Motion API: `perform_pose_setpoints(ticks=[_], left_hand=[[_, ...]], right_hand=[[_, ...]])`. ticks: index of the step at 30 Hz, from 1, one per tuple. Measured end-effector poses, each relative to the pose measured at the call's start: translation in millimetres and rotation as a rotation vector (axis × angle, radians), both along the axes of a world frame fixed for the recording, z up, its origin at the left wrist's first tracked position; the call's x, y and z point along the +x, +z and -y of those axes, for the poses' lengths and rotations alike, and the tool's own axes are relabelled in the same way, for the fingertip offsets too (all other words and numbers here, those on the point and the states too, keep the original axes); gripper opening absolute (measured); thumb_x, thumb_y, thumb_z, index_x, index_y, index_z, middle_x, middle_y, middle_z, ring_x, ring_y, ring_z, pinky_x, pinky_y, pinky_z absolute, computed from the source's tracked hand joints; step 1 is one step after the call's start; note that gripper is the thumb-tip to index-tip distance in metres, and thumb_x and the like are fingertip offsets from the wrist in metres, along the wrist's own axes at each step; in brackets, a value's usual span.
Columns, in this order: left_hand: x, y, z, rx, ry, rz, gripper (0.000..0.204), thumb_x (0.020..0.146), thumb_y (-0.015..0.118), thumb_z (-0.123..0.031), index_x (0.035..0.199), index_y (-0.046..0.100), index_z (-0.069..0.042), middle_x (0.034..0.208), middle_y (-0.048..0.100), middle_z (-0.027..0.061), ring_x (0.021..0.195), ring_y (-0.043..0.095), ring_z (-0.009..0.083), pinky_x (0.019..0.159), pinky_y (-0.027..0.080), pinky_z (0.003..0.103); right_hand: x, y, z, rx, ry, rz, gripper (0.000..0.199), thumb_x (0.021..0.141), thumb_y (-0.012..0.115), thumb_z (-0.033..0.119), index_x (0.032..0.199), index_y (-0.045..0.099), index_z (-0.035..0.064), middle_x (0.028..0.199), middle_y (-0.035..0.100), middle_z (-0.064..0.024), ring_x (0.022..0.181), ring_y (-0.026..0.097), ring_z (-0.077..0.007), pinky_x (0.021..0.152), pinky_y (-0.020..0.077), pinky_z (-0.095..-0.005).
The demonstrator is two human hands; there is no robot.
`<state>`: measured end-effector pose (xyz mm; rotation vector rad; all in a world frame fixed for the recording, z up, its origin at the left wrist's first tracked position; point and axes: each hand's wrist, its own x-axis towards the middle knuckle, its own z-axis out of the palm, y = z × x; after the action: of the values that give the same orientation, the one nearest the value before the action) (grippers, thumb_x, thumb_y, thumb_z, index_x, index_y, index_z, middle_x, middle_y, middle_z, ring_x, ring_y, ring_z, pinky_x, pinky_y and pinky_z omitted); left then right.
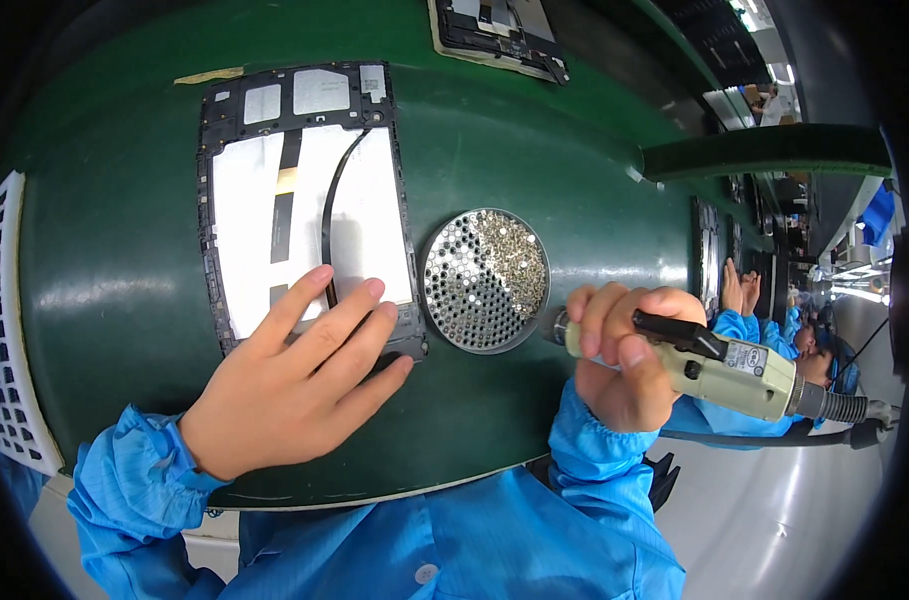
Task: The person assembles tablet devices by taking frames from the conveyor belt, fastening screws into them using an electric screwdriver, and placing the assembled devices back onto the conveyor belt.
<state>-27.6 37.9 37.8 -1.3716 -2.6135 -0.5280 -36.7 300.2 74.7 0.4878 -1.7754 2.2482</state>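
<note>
My left hand (294,375) lies flat with fingers spread on the lower right corner of an opened tablet frame (304,200), which has a black rim, white panels and a black ribbon cable. My right hand (624,355) grips a beige electric screwdriver (719,365) with a black lever; its tip points left toward a round perforated screw tray (485,280) holding several small silver screws. The tray sits between both hands on the green conveyor belt (124,270).
Another opened device (499,35) lies at the belt's far edge. A white plastic grid basket (4,330) stands at the left. More frames (706,255) lie further down the belt to the right, where another person's hands (739,290) in blue sleeves work.
</note>
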Motion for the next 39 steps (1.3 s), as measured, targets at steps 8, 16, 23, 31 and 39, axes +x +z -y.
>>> perform_pose_setpoints(ticks=[8, 16, 23, 31, 39], left_hand=[[-5.2, -8.1, 1.4, 0.03, -0.007, 0.164, 0.029, 0.081, 0.064, -0.012, 0.11, 0.066, -0.017, 0.126, 0.053, 0.0163, 0.125, 0.045, 0.0344, 0.106, 0.031, 0.055], [-4.5, -9.2, 3.7, 0.107, 0.009, 0.177, 0.027, 0.08, 0.066, -0.009, 0.106, 0.068, -0.014, 0.12, 0.058, 0.0171, 0.121, 0.05, 0.0347, 0.106, 0.033, 0.054], [-5.6, -8.9, 1.4, 0.136, 0.011, 0.174, 0.026, 0.078, 0.068, -0.009, 0.104, 0.069, -0.013, 0.118, 0.059, 0.0177, 0.12, 0.051, 0.0352, 0.106, 0.033, 0.054], [-5.8, -10.8, 0.2, 0.157, 0.014, 0.173, 0.023, 0.077, 0.068, -0.009, 0.1, 0.069, -0.011, 0.119, 0.058, 0.0178, 0.12, 0.051, 0.0349, 0.105, 0.033, 0.056], [0.0, -0.6, -20.5, 0.191, 0.078, 0.127, 0.016, 0.074, 0.067, -0.007, 0.089, 0.067, -0.002, 0.108, 0.059, 0.0183, 0.114, 0.054, 0.0323, 0.102, 0.033, 0.06]], right_hand=[[-7.0, -5.5, 17.8, 0.01, 0.05, 0.084, 0.03, 0.08, 0.058, 0.0, 0.108, 0.048, 0.0022, 0.067, 0.052, -0.0086, 0.062, 0.052, -0.0189, 0.071, 0.0465, -0.0429], [-9.8, -5.6, 15.2, 0.1, 0.079, 0.068, 0.029, 0.078, 0.058, 0.0, 0.106, 0.049, 0.0032, 0.063, 0.051, -0.0079, 0.059, 0.052, -0.0191, 0.067, 0.0468, -0.0426], [-12.1, -4.6, 14.9, 0.128, 0.078, 0.038, 0.028, 0.079, 0.058, 0.003, 0.106, 0.049, 0.0034, 0.062, 0.051, -0.0072, 0.057, 0.052, -0.0191, 0.065, 0.0463, -0.0418], [-10.9, -3.6, 15.3, 0.109, 0.067, 0.062, 0.028, 0.079, 0.058, 0.003, 0.106, 0.049, 0.0037, 0.063, 0.052, -0.0075, 0.058, 0.052, -0.0191, 0.065, 0.0465, -0.0419], [-11.4, -7.4, 16.1, 0.179, 0.09, 0.029, 0.033, 0.078, 0.053, 0.008, 0.11, 0.047, 0.0059, 0.064, 0.046, -0.0048, 0.059, 0.047, -0.018, 0.063, 0.0414, -0.0389]])
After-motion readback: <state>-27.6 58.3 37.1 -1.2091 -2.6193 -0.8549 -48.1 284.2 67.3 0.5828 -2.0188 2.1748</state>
